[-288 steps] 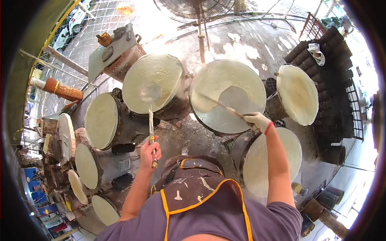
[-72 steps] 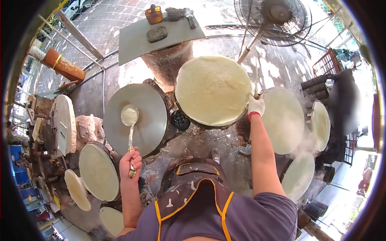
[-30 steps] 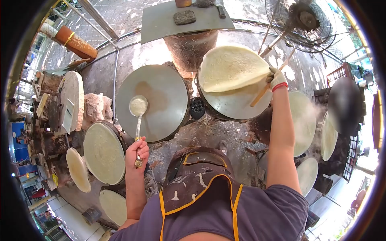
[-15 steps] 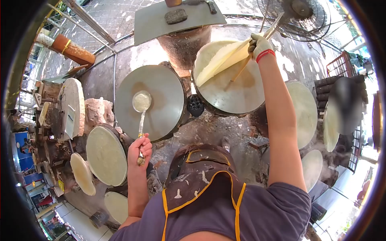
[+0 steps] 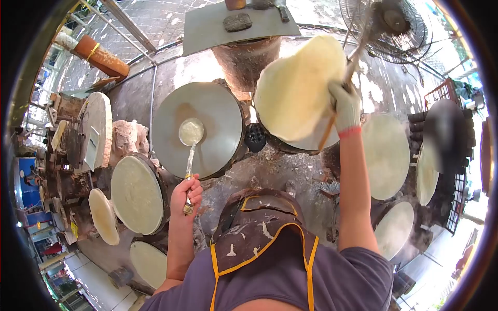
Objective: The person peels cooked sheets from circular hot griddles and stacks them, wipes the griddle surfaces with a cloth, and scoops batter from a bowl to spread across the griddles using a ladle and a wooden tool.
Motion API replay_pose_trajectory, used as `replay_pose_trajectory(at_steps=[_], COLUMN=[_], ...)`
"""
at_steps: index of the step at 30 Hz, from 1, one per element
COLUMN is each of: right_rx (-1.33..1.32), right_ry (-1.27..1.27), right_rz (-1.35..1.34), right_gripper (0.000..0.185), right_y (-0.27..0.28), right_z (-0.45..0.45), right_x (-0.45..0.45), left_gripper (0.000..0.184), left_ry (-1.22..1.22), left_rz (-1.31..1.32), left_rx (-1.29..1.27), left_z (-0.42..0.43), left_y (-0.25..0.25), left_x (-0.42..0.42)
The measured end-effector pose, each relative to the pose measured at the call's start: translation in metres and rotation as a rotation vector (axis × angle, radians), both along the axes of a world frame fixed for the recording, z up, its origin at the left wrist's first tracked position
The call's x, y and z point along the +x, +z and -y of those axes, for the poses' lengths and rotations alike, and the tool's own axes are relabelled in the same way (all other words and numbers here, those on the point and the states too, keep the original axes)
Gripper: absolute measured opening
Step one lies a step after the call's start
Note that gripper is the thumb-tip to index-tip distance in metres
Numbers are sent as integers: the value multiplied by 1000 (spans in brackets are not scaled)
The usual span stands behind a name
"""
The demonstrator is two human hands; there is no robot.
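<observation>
My left hand [image 5: 187, 195] is wrapped round the handle of a ladle [image 5: 189, 155]. Pale batter fills its bowl, which is over the left round griddle [image 5: 171, 111]. My right hand [image 5: 345, 103], in a whitish glove with a red band at the wrist, is closed on a thin wooden stick [image 5: 327, 133] and the edge of a large, thin pale crepe [image 5: 298, 88]. That sheet is spread out above the right round griddle [image 5: 314, 141], hiding most of it. The upper end of what the right hand holds is blurred.
Several pale-topped round griddles [image 5: 137, 194] stand on both sides, some steaming on the right [image 5: 394, 230]. A fan [image 5: 389, 23] is at the back right. A grey board [image 5: 207, 33] with a dark block [image 5: 237, 22] lies ahead. A black perforated briquette [image 5: 254, 137] sits between the griddles.
The crepe was folded over and partly on the right griddle; now it is lifted and opened out above it. My right hand has turned and moved lower. The ladle stays over the left griddle.
</observation>
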State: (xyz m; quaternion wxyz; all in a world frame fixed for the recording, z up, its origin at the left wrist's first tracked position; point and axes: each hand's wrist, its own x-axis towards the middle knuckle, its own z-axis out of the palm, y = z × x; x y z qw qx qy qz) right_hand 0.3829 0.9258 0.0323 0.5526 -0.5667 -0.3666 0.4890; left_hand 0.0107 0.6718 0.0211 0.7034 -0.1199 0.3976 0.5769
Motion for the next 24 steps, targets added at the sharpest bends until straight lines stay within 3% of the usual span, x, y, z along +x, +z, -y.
replay_pose_trajectory(at_steps=[2,4,7,10,12,16,18,24], right_rx=[-41,-50,-181,-352,-337,-211,-98,-242], right_ry=[-87,-208,-362,-406,-360,-179,-131,-127], right_rz=[60,-57,-214,-190,-155,-153,-237,-321], right_gripper=[23,19,14,11,14,24,15,16], right_y=[-31,-68,-133,-164,-144,-53,-23,18], right_z=[27,43,38,17,-2,-46,-83,-152], right_x=[31,60,96,111,101,46,14,-55], left_gripper=[18,17,15,17,18,18,18,17], left_ry=[-5,-8,-25,-37,-53,-84,-87,-92], left_rz=[-39,-45,-63,-71,-80,-74,-55,-51], left_rx=[-8,-15,-21,-16,1,23,17,28], left_z=[2,2,1,0,-3,-4,-3,0], left_y=[1,4,3,4,5,3,2,10], left_x=[2,4,6,10,13,19,20,27])
